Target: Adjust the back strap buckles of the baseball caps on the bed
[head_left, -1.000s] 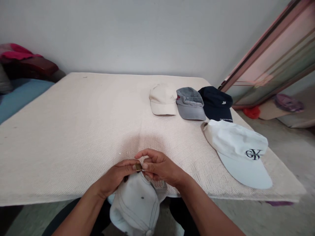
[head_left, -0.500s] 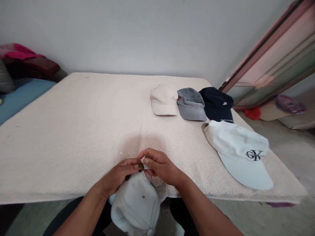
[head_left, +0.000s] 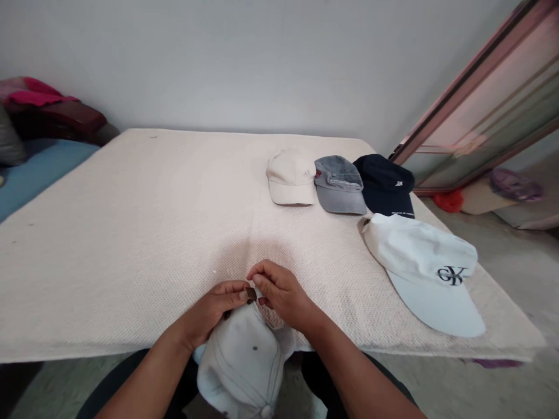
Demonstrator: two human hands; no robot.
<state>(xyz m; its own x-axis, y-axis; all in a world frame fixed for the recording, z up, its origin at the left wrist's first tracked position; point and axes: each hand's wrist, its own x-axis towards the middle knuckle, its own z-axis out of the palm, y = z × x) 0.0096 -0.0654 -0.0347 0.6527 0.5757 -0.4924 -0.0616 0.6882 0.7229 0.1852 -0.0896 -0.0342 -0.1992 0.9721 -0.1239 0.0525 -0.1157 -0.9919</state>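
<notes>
Two hands work on one pale cap (head_left: 242, 355) at the table's (head_left: 144, 244) near edge, its crown hanging in front of that edge. The left hand (head_left: 220, 302) is closed on the brass buckle (head_left: 250, 295), thumb uppermost; the right hand (head_left: 279, 294) pinches what looks like the strap (head_left: 258, 293) beside it, though whether it is threaded cannot be told. To do this well, the left should probably keep the buckle level and motionless while the right guides the strap flat, in short, straight pulls; a twisted strap would likely jam. Resting both wrists on the table's near edge might help.

Counted, there are five caps: the held one and four on the table. Three sit side by side toward the table's back right: one beige cap (head_left: 290, 177), one grey cap (head_left: 339, 185) and one navy cap (head_left: 384, 181). One white cap (head_left: 425, 267) lies nearer, by the table's right edge.
</notes>
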